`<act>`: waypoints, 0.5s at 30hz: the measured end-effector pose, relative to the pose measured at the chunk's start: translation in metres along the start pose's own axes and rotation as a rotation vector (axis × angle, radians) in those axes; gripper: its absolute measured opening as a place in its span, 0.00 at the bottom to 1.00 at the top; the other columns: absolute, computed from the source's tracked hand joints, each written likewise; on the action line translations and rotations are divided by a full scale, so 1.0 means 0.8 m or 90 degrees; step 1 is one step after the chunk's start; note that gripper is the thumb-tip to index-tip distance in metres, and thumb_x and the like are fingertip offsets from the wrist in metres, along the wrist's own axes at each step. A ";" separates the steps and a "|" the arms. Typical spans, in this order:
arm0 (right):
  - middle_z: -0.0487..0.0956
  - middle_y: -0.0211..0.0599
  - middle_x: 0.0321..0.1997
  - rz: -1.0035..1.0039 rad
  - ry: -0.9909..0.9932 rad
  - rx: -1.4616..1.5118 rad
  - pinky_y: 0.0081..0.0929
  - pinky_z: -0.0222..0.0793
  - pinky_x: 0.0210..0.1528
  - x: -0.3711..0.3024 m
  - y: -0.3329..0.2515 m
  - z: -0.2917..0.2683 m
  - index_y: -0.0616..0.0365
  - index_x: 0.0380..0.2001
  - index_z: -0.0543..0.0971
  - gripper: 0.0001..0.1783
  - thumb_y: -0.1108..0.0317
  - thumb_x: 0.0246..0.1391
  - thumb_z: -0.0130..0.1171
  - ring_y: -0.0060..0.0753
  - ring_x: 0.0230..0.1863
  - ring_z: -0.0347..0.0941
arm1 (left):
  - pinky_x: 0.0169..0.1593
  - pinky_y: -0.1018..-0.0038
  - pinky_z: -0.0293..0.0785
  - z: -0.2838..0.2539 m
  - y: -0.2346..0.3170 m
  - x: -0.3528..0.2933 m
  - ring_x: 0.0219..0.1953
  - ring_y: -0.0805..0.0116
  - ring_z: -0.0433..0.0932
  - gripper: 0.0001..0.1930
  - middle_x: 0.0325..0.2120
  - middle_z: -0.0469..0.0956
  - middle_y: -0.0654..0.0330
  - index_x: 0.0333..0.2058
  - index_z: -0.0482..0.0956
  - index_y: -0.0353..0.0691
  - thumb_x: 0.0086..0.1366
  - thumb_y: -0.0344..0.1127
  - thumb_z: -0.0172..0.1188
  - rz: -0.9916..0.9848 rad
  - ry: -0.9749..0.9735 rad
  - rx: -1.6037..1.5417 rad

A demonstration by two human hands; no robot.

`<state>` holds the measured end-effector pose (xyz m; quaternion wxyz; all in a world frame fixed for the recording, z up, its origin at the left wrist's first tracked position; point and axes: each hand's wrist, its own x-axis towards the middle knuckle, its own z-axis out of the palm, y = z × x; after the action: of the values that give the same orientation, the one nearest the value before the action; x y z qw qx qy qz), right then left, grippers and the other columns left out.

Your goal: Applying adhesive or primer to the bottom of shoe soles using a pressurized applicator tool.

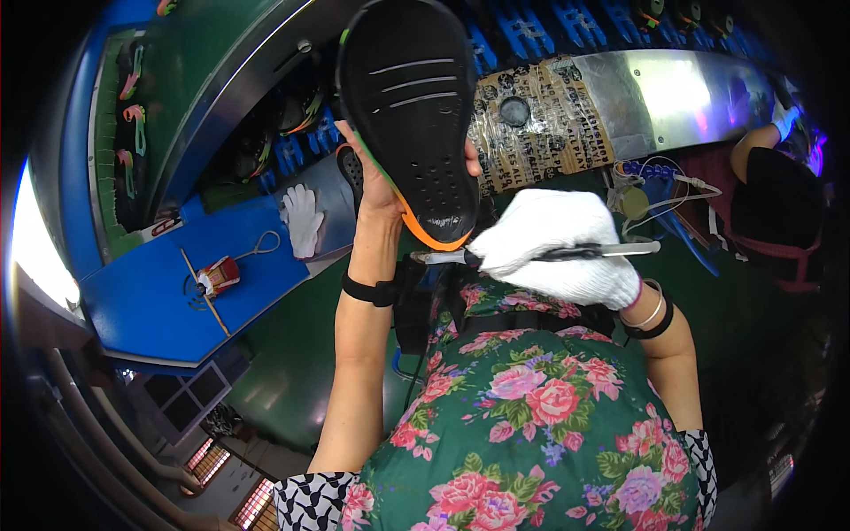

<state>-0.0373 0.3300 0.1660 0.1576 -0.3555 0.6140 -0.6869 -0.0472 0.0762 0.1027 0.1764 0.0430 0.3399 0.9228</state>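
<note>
My bare left hand (381,190) grips a black shoe sole (412,115) with an orange and green rim, holding it up with its broad end away from me. The sole's face has three slits and a patch of small holes; its near end looks wet and shiny. A white knit glove covers my right hand (553,252), closed around a thin brush (633,250). The brush's head lies just below the orange rim at the sole's near end; I cannot tell whether they touch. Behind my left wrist, part of another dark perforated sole (351,170) shows.
On the blue tabletop (142,310) at left are a white glove (303,219) and a small red-and-white object (218,276) with a stick. A taped cardboard cover (540,124) lies ahead, with blue racks (527,31) beyond. A co-worker's gloved hand (784,119) is far right.
</note>
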 end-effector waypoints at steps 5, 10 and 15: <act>0.87 0.36 0.42 -0.239 -0.002 -0.288 0.34 0.79 0.37 -0.008 0.010 0.000 0.53 0.42 0.86 0.18 0.75 0.43 0.71 0.40 0.37 0.82 | 0.45 0.55 0.84 0.011 -0.007 0.009 0.40 0.48 0.85 0.64 0.42 0.81 0.38 0.64 0.68 0.32 0.54 0.91 0.31 -0.052 0.008 -0.037; 0.87 0.35 0.44 -0.204 -0.066 -0.157 0.34 0.79 0.38 -0.023 0.002 0.001 0.51 0.43 0.86 0.19 0.74 0.44 0.72 0.40 0.37 0.82 | 0.46 0.53 0.85 0.012 -0.010 0.010 0.39 0.44 0.85 0.63 0.43 0.81 0.36 0.65 0.67 0.31 0.56 0.89 0.28 -0.138 0.007 -0.066; 0.87 0.36 0.44 -0.253 -0.009 -0.264 0.33 0.80 0.41 -0.032 0.007 -0.001 0.52 0.44 0.86 0.20 0.74 0.43 0.72 0.41 0.39 0.83 | 0.43 0.55 0.87 0.018 -0.019 0.012 0.39 0.46 0.86 0.59 0.42 0.82 0.38 0.64 0.68 0.31 0.60 0.85 0.31 -0.166 -0.018 -0.023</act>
<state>-0.0212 0.3463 0.1529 -0.0514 -0.4983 0.6585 -0.5616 -0.0488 0.0994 0.1032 0.3002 0.0086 0.3237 0.8972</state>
